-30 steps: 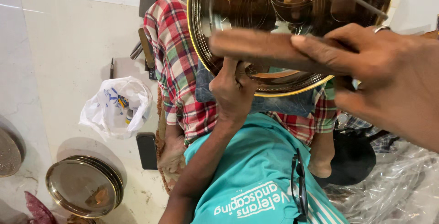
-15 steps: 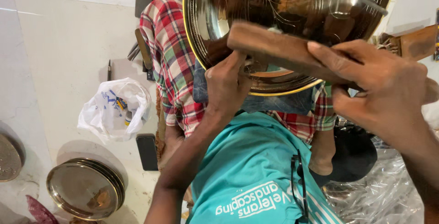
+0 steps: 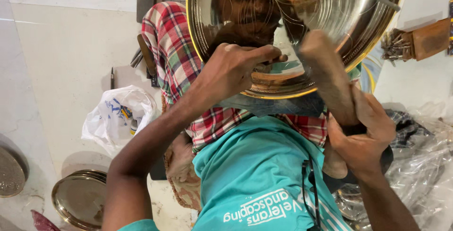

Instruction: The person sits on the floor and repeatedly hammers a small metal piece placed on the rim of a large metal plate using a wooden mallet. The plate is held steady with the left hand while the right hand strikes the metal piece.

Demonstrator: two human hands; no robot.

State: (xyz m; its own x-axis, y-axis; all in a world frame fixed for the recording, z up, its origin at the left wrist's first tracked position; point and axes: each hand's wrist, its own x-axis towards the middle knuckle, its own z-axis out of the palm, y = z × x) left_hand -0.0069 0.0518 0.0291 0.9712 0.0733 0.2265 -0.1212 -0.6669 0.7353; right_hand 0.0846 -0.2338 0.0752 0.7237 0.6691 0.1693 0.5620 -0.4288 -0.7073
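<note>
Left hand [image 3: 236, 68] grips a thin tool against the large round gold-rimmed brass plate [image 3: 226, 4]; right hand [image 3: 361, 132] clasps a brown wooden mallet [image 3: 325, 73] beside it. Light, square blows look best.

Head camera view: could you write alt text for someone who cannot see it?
Looking down, a person's left hand presses a small tool against a large shiny metal plate propped on their lap, while the right hand holds a blurred wooden mallet over it. A white plastic bag and stacked metal plates lie on the pale floor.
</note>
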